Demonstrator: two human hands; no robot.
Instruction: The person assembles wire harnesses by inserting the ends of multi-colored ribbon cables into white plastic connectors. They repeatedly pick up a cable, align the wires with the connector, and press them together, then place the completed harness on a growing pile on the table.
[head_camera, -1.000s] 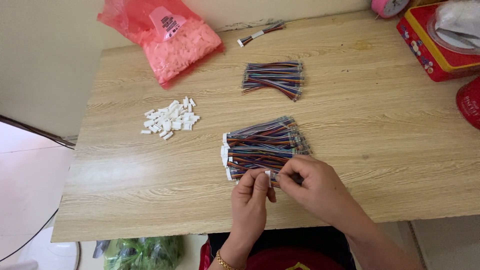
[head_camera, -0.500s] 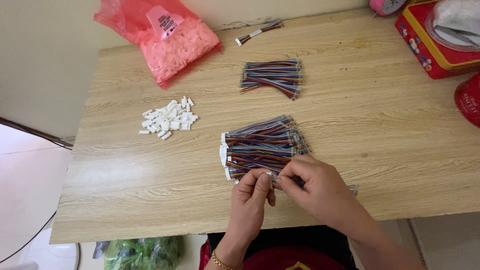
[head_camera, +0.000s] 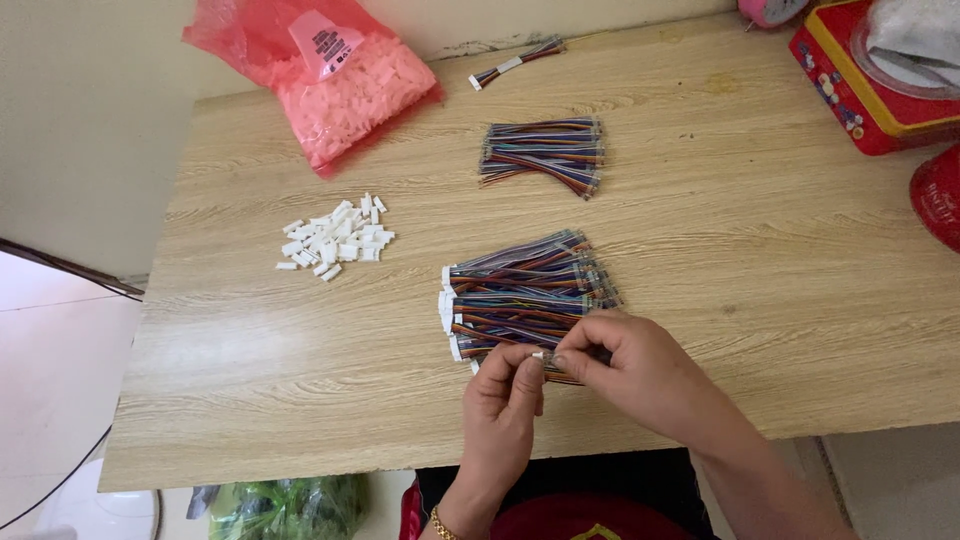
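Note:
At the table's near edge, my left hand (head_camera: 505, 398) and my right hand (head_camera: 625, 362) meet over a small white connector (head_camera: 540, 355) pinched between their fingertips. My right hand also grips the coloured wire lead that runs into it. Just beyond my fingers lies a large pile of multicoloured wire leads (head_camera: 525, 290) with white connectors on their left ends. A heap of loose white connectors (head_camera: 335, 238) lies to the left. A smaller bundle of coloured wires (head_camera: 545, 155) sits farther back.
A pink plastic bag of white connectors (head_camera: 345, 80) lies at the back left of the wooden table (head_camera: 760, 260). One single wire lead (head_camera: 515, 62) rests near the back edge. A red tin (head_camera: 860, 80) and a red round object (head_camera: 940, 195) stand at the right.
My hands have stayed together at the near end of the large wire pile, with only small finger movements on the connector. Nothing else on the table has moved.

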